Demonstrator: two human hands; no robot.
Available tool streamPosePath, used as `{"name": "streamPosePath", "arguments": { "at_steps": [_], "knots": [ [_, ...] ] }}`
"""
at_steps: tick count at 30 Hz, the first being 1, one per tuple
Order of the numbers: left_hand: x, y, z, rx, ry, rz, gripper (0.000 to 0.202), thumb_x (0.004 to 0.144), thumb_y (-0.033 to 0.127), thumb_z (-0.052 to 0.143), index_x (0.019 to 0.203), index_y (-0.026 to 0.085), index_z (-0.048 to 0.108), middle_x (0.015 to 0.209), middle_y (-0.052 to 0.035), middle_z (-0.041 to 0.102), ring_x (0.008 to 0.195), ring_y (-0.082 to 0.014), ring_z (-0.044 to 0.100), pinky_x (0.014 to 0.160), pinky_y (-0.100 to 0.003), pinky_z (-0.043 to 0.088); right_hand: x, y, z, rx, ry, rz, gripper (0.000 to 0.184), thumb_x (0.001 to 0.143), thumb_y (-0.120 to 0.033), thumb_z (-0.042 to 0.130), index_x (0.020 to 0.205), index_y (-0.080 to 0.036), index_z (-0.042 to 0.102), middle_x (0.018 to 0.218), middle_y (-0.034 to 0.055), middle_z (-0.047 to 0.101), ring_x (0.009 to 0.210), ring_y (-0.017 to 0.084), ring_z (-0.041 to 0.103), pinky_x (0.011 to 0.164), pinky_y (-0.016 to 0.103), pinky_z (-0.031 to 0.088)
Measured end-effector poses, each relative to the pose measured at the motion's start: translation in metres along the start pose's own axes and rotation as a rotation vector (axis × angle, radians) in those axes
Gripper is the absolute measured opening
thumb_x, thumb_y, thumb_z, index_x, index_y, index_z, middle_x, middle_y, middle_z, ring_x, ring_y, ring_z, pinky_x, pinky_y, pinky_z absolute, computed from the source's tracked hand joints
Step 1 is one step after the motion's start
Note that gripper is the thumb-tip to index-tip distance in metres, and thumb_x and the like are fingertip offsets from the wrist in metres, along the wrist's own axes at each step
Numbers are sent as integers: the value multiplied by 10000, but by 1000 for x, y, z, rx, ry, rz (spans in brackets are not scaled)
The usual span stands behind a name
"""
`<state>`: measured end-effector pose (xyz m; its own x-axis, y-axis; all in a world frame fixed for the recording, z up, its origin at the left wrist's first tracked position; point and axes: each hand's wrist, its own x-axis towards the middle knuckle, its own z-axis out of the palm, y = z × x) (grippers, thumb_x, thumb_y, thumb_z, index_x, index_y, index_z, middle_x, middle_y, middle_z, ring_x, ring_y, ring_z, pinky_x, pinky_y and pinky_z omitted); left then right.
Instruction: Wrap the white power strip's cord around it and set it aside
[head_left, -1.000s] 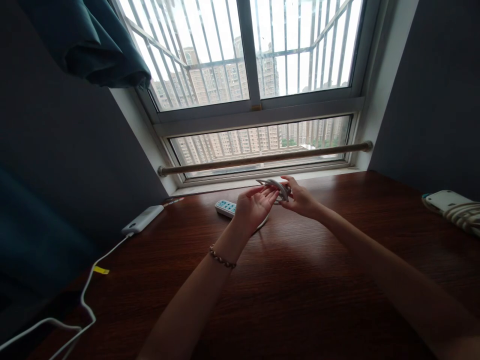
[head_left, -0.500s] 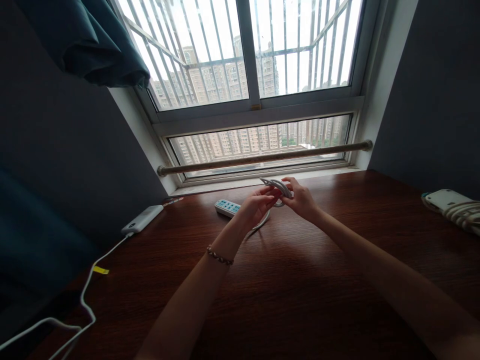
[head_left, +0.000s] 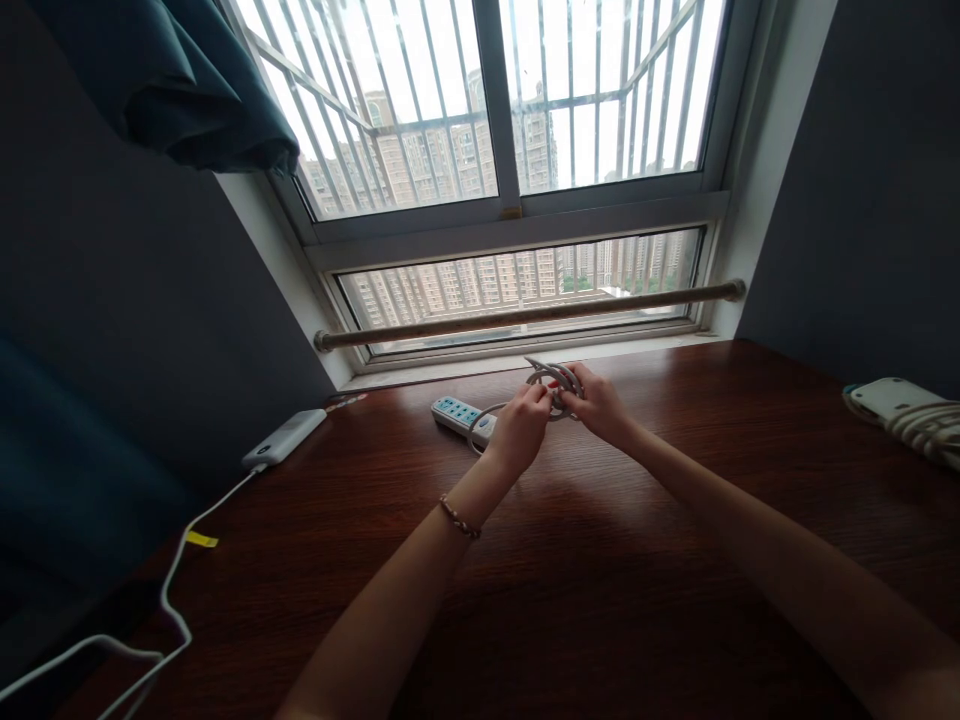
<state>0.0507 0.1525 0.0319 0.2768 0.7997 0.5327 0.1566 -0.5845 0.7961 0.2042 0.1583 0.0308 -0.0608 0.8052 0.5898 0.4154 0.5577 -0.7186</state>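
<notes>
A looped grey-white power cord (head_left: 537,376) is held above the table between my two hands. My right hand (head_left: 598,402) grips the coil from the right, fingers curled round its loops. On the left side, my left hand (head_left: 523,422) is closed with its fingertips pinched on the cord near the coil. One stretch of cord bends from behind this hand down beside a white power strip (head_left: 459,412) with blue-green sockets. The strip lies on the table, its near end partly behind my left wrist. Something small and red shows between my hands, too small to make out.
The brown wooden table (head_left: 600,560) reaches to the window. A white device (head_left: 289,438) with a white cable (head_left: 176,590) and yellow tag lies at left. At right rests another white device (head_left: 896,397) with a coiled cord. A metal rail (head_left: 525,316) crosses the window.
My left hand has turned over and closed, moving slightly right to the coil. The loops look more spread, and the trailing cord now bends nearer the power strip. My right hand stays almost in place.
</notes>
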Motion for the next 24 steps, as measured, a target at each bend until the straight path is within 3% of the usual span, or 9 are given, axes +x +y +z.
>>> {"name": "streamPosePath", "arguments": {
  "at_steps": [4, 11, 16, 24],
  "knots": [
    [0, -1, -1, 53, 9, 2, 211, 729, 7, 578, 707, 203, 654, 837, -70, 546, 1020, -208, 479, 1020, -243, 310, 2, 3, 2, 161, -29, 81, 288, 693, -302, 578, 936, -146, 576, 840, 39, 625, 759, 189, 542, 681, 295, 398],
    [2, -1, -4, 191, -53, 99, 213, 753, 27, 513, 762, 208, 625, 998, -102, 549, 1112, -270, 408, 1081, -395, 259, 3, -2, 1, 510, -47, 300, 421, 612, -335, 645, 956, -119, 532, 952, 102, 635, 692, 162, 558, 496, 224, 376],
    [3, -5, -7, 297, -106, 193, 291, 730, 2, 481, 883, 203, 625, 1080, -118, 529, 1129, -296, 382, 1052, -447, 290, 3, -5, -2, 705, -28, 432, 458, 554, -281, 714, 958, -124, 567, 958, 100, 635, 723, 178, 584, 528, 235, 441],
    [7, 0, -15, 388, -150, 281, 190, 775, 74, 499, 838, 205, 621, 1026, -120, 541, 1048, -289, 429, 982, -419, 349, 7, 0, -7, 917, 83, 666, 238, 636, -107, 670, 866, -131, 616, 900, 85, 641, 743, 155, 613, 597, 232, 505]
  ]
}}
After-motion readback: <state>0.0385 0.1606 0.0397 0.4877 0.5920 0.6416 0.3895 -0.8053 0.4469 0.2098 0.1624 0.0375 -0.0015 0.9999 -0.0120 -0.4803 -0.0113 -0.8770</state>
